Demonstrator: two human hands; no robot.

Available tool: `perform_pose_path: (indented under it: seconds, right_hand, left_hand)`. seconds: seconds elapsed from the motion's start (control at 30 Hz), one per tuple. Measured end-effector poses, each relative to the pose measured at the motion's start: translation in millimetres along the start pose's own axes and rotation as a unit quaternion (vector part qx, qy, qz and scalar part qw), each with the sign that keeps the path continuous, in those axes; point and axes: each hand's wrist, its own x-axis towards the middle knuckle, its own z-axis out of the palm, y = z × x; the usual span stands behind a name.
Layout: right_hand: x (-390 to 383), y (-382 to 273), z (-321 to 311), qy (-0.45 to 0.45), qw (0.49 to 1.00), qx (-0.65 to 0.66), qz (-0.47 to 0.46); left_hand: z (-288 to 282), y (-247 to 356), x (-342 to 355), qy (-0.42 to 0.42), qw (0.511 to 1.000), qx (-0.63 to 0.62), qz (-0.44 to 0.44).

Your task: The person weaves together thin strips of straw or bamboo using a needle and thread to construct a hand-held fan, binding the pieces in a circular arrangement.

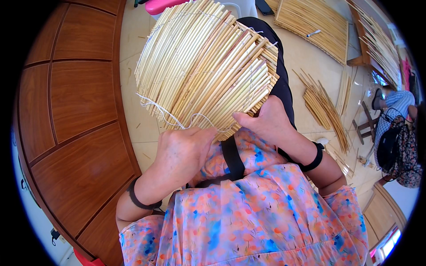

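Note:
A rounded panel of pale reed sticks (pixel 195 62) rests tilted over my lap, crossed by thin stitching, with short crosswise sticks along its right edge. A loose white cord (pixel 164 111) loops along its lower left edge. My left hand (pixel 182 150) is curled at the bottom edge beside the cord, fingertips pressed together; exactly what they pinch is hidden. My right hand (pixel 268 119) grips the lower right edge, thumb on the reeds and other fingers largely out of sight.
Wooden cabinet panels (pixel 80 88) stand at left. A large reed mat (pixel 310 22) with a white pen, loose stick bundles (pixel 324 111) and a small stool (pixel 366 124) lie or stand at right. Another seated person (pixel 395 142) is at far right. A pink object (pixel 157 6) sits behind.

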Motion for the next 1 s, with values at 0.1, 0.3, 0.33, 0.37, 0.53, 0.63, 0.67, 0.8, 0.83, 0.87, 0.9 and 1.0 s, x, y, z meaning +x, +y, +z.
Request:
perform_pose_path:
  seconds: [0.1,0.3,0.33,0.37,0.53,0.63,0.67,0.8,0.83,0.87,0.9,1.0]
  right_hand:
    - [0,0,0,0.001,1.000,-0.001,-0.005]
    - [0,0,0,0.001,1.000,0.002,-0.004]
    - [0,0,0,-0.002,1.000,-0.003,-0.001]
    - [0,0,0,-0.001,1.000,-0.003,-0.001]
    - [0,-2,0,0.003,1.000,-0.001,-0.009]
    - [0,-2,0,0.004,1.000,-0.002,-0.011]
    - [0,-2,0,0.003,1.000,-0.002,-0.011]
    - [0,-7,-3,-0.017,0.999,-0.025,0.024]
    - [0,-9,-3,-0.018,0.999,-0.031,0.034]
    - [0,-10,-3,-0.018,0.999,-0.032,0.033]
    - [0,-10,-3,-0.017,0.999,-0.028,0.039]
    - [0,-11,-3,-0.019,0.998,-0.030,0.048]
  left_hand:
    - [-1,0,0,-0.008,1.000,0.006,-0.002]
    - [0,0,-1,0.001,1.000,0.002,0.003]
    - [0,0,-1,-0.001,1.000,0.002,0.001]
    - [0,0,-1,-0.003,1.000,0.002,0.000]
    - [0,0,-1,-0.005,1.000,0.006,-0.001]
    - [0,1,0,0.000,1.000,0.007,0.002]
    - [0,2,0,0.003,1.000,0.012,0.003]
    - [-4,11,4,-0.025,0.999,0.018,-0.020]
    - [-4,13,5,-0.040,0.999,0.031,-0.018]
    - [-5,14,6,-0.054,0.997,0.045,-0.016]
    - [-5,14,8,-0.053,0.997,0.045,-0.016]
    - [-7,13,15,-0.074,0.995,0.074,-0.004]
